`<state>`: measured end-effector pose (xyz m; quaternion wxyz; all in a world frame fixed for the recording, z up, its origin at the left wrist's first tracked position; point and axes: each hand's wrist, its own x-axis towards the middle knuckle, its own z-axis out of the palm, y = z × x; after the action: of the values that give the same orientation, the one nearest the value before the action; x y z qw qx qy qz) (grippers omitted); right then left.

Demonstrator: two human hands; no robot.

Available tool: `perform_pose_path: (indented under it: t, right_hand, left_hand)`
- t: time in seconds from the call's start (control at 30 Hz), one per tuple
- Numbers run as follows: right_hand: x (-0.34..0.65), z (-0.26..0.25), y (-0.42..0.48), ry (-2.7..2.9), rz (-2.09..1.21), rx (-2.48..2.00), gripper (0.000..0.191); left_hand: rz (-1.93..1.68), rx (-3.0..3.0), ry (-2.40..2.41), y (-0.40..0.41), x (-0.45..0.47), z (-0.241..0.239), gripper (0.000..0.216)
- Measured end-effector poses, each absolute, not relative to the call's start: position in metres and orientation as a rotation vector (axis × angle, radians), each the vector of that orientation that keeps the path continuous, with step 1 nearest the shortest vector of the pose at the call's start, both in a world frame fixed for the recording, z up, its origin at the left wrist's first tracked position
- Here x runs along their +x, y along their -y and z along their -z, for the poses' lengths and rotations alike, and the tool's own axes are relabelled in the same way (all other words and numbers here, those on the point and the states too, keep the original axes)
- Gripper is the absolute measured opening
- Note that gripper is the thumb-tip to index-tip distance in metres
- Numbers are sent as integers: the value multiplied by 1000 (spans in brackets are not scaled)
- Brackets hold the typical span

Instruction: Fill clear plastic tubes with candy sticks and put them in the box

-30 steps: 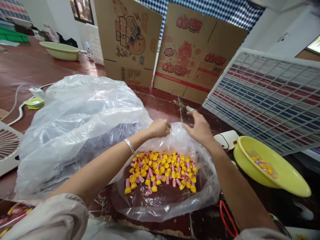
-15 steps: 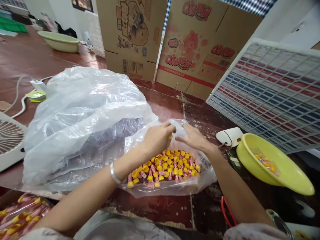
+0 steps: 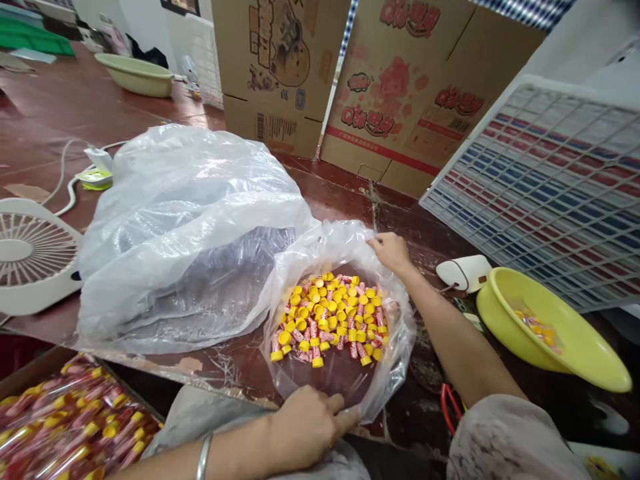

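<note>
Both left hand (image 3: 311, 425) and right hand (image 3: 391, 252) pinch the bag (image 3: 399, 360). If its edge slips, tubes (image 3: 327, 310) could spill.

Yellow is noted on the caps (image 3: 317, 362); pink-and-red mottling is seen on the tubes (image 3: 353, 350). The bag (image 3: 340, 235) is recorded as translucent white. The tabletop (image 3: 340, 197) is coloured reddish brown, the right-hand basin (image 3: 527, 347) yellow. Red print is borne by the brown cardboard panel (image 3: 400, 87); blue-and-white check is observed on the cloth (image 3: 533, 12).
</note>
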<state>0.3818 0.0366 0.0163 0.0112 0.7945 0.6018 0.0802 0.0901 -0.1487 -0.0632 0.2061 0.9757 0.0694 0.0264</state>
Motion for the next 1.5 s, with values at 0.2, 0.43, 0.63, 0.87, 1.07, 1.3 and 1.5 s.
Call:
perform_pose_path:
  t: [0.2, 0.43, 0.63, 0.87, 1.07, 1.3, 1.5]
  right_hand:
    - [377, 8, -45, -1755, -105, 2619, 33]
    - [378, -29, 6, -2030, -215, 2574, 44]
    - [345, -12, 91, -2563, -269, 2287, 33]
    - [286, 37, 115, -2546, -365, 1987, 13]
    - [281, 39, 115, -2354, -313, 2151, 8]
    - [286, 24, 121, -2538, -156, 2449, 8]
    - [238, -12, 135, -2923, 1286, 2586, 26]
  left_hand:
    - [-13, 2718, -216, 151, 85, 67, 47]
    - [-297, 2260, -611, 145, 39, 33, 42]
    - [-695, 2130, -1369, 99, -48, 35, 28]
    - [-134, 2303, -1964, 17, -58, 27, 34]
    - [-64, 2304, -1888, -3, -43, 36, 36]
    - [-746, 1668, -1456, 44, -70, 30, 38]
    - [-760, 1090, -994, 88, -42, 20, 49]
